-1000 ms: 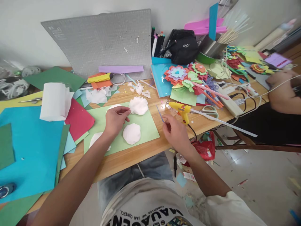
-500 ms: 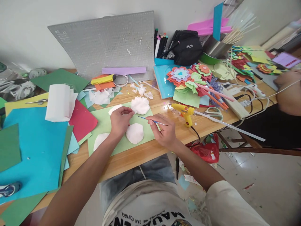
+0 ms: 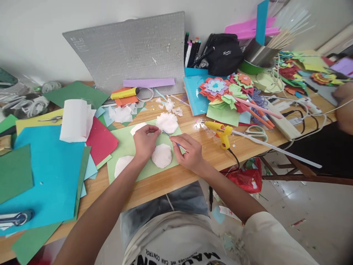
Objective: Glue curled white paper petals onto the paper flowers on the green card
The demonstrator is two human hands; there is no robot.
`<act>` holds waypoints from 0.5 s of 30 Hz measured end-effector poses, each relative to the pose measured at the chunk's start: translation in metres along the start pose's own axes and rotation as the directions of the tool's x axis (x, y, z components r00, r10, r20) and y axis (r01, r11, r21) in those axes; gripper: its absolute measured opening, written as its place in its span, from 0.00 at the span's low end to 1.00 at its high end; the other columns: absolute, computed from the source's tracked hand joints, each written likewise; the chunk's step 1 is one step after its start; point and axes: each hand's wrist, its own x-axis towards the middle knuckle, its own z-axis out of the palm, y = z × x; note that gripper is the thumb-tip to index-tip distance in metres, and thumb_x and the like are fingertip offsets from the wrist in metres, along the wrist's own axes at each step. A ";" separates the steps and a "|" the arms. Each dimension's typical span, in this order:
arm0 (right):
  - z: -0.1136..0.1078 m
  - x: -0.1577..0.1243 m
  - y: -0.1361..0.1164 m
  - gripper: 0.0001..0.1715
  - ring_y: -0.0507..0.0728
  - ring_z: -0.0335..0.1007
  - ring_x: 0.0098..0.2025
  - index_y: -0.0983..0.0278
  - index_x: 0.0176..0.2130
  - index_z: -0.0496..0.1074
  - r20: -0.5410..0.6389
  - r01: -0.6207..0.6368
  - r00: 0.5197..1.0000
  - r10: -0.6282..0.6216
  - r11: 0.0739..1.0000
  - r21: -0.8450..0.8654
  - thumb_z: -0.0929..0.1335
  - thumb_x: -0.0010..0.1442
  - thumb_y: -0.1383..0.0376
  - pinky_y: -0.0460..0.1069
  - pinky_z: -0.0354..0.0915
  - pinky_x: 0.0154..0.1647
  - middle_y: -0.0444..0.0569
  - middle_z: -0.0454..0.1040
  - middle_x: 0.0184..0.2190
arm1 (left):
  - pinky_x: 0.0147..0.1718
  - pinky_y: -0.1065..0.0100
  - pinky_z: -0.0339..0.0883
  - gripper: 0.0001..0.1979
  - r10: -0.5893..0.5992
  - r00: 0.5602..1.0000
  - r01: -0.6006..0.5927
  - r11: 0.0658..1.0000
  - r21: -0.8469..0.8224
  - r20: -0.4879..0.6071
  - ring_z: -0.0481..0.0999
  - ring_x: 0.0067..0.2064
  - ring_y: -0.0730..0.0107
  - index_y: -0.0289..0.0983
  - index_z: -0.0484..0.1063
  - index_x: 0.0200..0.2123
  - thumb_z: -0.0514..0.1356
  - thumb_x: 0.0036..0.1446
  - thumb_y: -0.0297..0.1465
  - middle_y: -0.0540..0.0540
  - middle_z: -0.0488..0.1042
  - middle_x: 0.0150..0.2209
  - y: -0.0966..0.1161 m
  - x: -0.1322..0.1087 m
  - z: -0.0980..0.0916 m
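My left hand [image 3: 145,141] has thumb and fingertips pinched together beside the lower left edge of a ruffled white paper round [image 3: 167,123]. Whatever sits in that pinch is too small to make out. Between the thumb and fingers of my right hand [image 3: 189,150] is a thin blue stick [image 3: 178,145], its tip pointing at the left fingertips. Just below lies another white paper round [image 3: 161,156]. A third white round [image 3: 123,164] is partly covered by my left forearm, and a further white piece [image 3: 138,127] shows behind the left hand. All rest on a light green sheet [image 3: 146,175].
A yellow glue gun [image 3: 220,129] with a long clear stick lies at right, near scissors [image 3: 256,133]. Layered paper flowers [image 3: 215,87] sit behind it. Coloured sheets [image 3: 52,165] and a tissue stack [image 3: 74,121] are at left. Another person's arm [image 3: 344,106] shows far right.
My right hand has brought the blue stick's tip up to the left fingertips and tilted it more steeply. The left hand keeps its pinch. The whole view has shifted slightly.
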 end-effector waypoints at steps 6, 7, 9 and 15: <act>0.002 0.000 0.002 0.17 0.58 0.74 0.40 0.58 0.48 0.73 0.007 0.014 1.000 -0.013 0.999 -0.042 0.63 0.62 0.70 0.53 0.71 0.42 0.52 0.77 0.38 | 0.29 0.68 0.69 0.11 0.003 1.000 -0.003 1.000 -0.019 0.018 0.76 0.32 0.66 0.38 0.79 0.33 0.64 0.49 0.38 0.46 0.81 0.34 -0.002 0.000 0.001; 0.002 -0.001 0.002 0.17 0.58 0.73 0.40 0.58 0.48 0.73 0.000 0.021 1.000 -0.021 0.999 -0.041 0.63 0.62 0.70 0.53 0.71 0.42 0.52 0.77 0.38 | 0.29 0.68 0.69 0.10 0.006 1.000 -0.005 1.000 -0.020 0.018 0.76 0.32 0.66 0.38 0.79 0.33 0.64 0.49 0.38 0.46 0.81 0.34 -0.002 0.000 0.001; 0.003 -0.001 0.001 0.17 0.58 0.73 0.40 0.58 0.48 0.73 -0.013 0.035 0.999 -0.036 0.999 -0.033 0.63 0.62 0.70 0.53 0.72 0.42 0.52 0.77 0.38 | 0.30 0.68 0.70 0.10 0.012 1.000 -0.012 1.000 -0.020 0.015 0.77 0.32 0.65 0.38 0.79 0.33 0.64 0.49 0.38 0.46 0.81 0.34 -0.002 0.000 0.001; 0.005 -0.003 0.003 0.17 0.58 0.73 0.42 0.58 0.49 0.73 0.011 0.013 1.000 -0.012 0.999 -0.032 0.63 0.62 0.70 0.53 0.71 0.44 0.52 0.77 0.40 | 0.31 0.67 0.70 0.10 0.010 1.000 -0.010 1.000 -0.004 0.028 0.78 0.34 0.64 0.38 0.79 0.33 0.64 0.49 0.37 0.45 0.81 0.34 -0.004 0.000 0.002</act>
